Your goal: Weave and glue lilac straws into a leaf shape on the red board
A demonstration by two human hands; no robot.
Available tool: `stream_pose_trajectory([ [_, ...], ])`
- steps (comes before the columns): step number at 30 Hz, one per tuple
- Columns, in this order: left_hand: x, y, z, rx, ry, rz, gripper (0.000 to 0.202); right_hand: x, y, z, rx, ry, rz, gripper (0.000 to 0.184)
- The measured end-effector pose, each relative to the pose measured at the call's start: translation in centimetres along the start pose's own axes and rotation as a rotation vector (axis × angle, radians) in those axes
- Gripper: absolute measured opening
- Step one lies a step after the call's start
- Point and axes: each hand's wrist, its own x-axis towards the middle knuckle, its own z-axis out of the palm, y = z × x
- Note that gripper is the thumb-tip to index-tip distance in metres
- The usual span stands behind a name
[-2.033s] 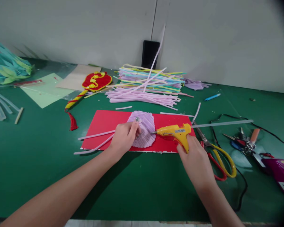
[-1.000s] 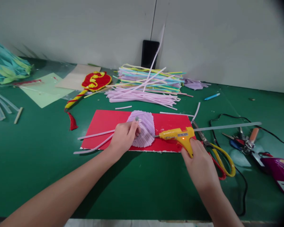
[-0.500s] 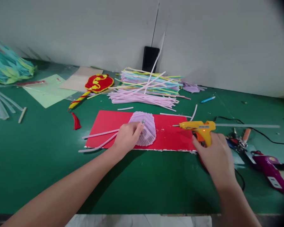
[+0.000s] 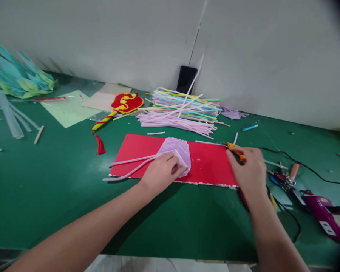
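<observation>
My left hand [image 4: 161,172] lies on a lilac panel of pipe cleaners [image 4: 177,145] laid side by side, its fingers curled and pinching near the panel's lower part. Two loose lilac pipe cleaners [image 4: 121,163] stick out leftward from under that hand. Beneath the panel is a red board [image 4: 212,166] with a ragged white front edge. My right hand [image 4: 249,166], somewhat blurred, is wrapped round a yellow hot glue gun [image 4: 231,146] at the board's right end. The nozzle points left; the hand hides most of the gun's body and grip.
Behind the board lies a heap of pastel pipe cleaners [image 4: 184,109], with a phone [image 4: 186,79] leaning on the wall. Left are a red-and-yellow fan [image 4: 127,102] and green paper [image 4: 69,109]. Keys [image 4: 289,181], a purple tool [image 4: 320,211] and a black cord [image 4: 306,166] lie right.
My right hand has turned with the glue gun, so less of the gun shows. My left hand has shifted lower on the lilac panel. The whole view has moved slightly.
</observation>
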Motion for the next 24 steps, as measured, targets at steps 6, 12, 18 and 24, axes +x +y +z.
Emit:
stream_pose_trajectory([
  [6, -0.6, -1.0, -0.1, 0.060, 0.075, 0.012, 0.010, -0.5, -6.3, 1.9, 0.400, -0.356, -0.295, 0.015],
  [12, -0.2, -2.1, 0.9, 0.165, 0.195, -0.008, 0.031, -2.3, -8.0, 3.2, 0.397, -0.283, -0.491, 0.028],
  [18, 0.3, -2.1, 1.3, 0.172, 0.176, 0.002, 0.028, -2.6, -7.9, 3.3, 0.423, -0.345, -0.476, 0.022],
  [24, 0.4, -1.9, 1.1, 0.227, 0.153, -0.010, 0.028, -2.5, -7.1, 2.8, 0.507, -0.415, -0.361, 0.021],
])
